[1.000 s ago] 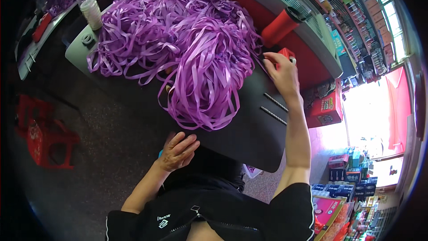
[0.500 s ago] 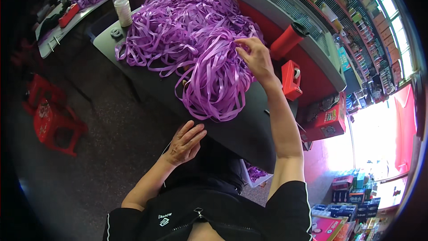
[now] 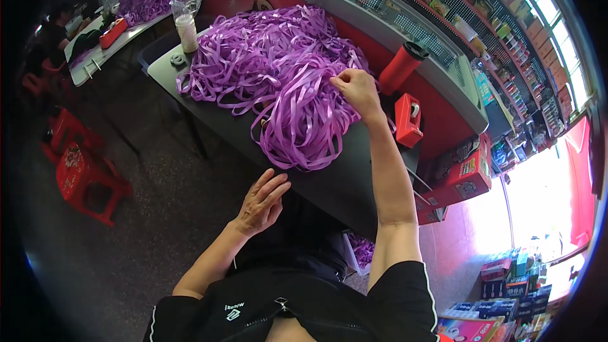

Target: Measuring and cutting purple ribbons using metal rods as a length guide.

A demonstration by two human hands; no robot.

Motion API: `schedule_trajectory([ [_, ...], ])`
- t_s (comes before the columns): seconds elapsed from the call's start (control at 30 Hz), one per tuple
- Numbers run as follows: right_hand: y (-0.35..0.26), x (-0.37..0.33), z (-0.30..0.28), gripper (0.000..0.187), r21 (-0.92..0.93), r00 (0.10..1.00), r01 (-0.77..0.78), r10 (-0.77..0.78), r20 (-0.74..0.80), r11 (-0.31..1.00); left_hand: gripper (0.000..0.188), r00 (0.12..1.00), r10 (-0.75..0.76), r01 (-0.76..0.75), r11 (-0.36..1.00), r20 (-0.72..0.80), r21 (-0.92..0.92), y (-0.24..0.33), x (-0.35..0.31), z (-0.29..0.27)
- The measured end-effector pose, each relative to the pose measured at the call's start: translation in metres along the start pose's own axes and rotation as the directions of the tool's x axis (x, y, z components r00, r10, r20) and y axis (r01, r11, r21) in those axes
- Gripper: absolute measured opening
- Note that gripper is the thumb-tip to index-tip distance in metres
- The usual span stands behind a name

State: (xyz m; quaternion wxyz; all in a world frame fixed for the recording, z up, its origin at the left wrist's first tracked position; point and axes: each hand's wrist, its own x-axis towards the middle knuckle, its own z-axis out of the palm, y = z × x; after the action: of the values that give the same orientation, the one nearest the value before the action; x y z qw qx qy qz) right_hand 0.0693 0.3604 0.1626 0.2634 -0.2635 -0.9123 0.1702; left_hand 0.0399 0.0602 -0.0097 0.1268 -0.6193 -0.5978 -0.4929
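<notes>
A big heap of glossy purple ribbons (image 3: 259,44) is piled on the dark table (image 3: 237,128). Its looped near bundle (image 3: 304,123) spreads toward the table's front edge. At the right side of this bundle, my right hand (image 3: 358,94) has thumb and forefinger pinched together on a purple ribbon. The exact strand is too small to make out. By the front edge, below the bundle, my left hand (image 3: 261,202) is open, its fingers stretched out and holding nothing.
Right of the heap stand a red tumbler (image 3: 402,68) and a red tape dispenser (image 3: 408,120). A bagged stack of cups (image 3: 186,31) is at the table's far left. Red stools (image 3: 88,177) stand on the floor at left. A glass counter (image 3: 437,66) runs behind.
My right thumb and forefinger, apart before, have closed together at the ribbons. My left hand has hardly moved. The whole view has shifted slightly.
</notes>
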Motion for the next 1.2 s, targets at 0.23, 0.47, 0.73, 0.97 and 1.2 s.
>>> schedule_trajectory([
  [0.23, -0.035, -0.046, -0.051, 0.020, 0.882, 0.999, 0.041, -0.024, -0.034, 0.469, 0.047, 0.999, -0.031, 0.030, 0.999, 0.018, 0.029, 0.012, 0.004, -0.010],
  [0.47, -0.041, -0.121, -0.128, 0.025, 0.997, 0.986, 0.053, -0.156, -0.063, -0.064, 0.043, 0.982, -0.095, 0.083, 0.993, 0.161, 0.078, 0.040, 0.031, -0.044],
  [0.73, -0.028, -0.255, -0.179, 0.021, 0.955, 0.886, 0.183, -0.383, -0.263, -0.233, 0.021, 0.988, -0.152, 0.151, 0.988, 0.038, 0.018, 0.078, 0.047, -0.064],
  [0.97, 0.006, -0.346, -0.169, 0.024, 0.872, 0.917, 0.285, -0.151, -0.369, -0.399, 0.032, 0.957, 0.172, -0.173, 0.985, 0.232, -0.015, 0.091, 0.071, -0.030],
  [1.2, 0.026, -0.450, -0.127, 0.018, 0.969, 0.929, 0.245, 0.294, -0.226, -0.029, 0.031, 0.865, 0.341, -0.375, 0.927, 0.369, 0.025, 0.078, 0.096, 0.021],
])
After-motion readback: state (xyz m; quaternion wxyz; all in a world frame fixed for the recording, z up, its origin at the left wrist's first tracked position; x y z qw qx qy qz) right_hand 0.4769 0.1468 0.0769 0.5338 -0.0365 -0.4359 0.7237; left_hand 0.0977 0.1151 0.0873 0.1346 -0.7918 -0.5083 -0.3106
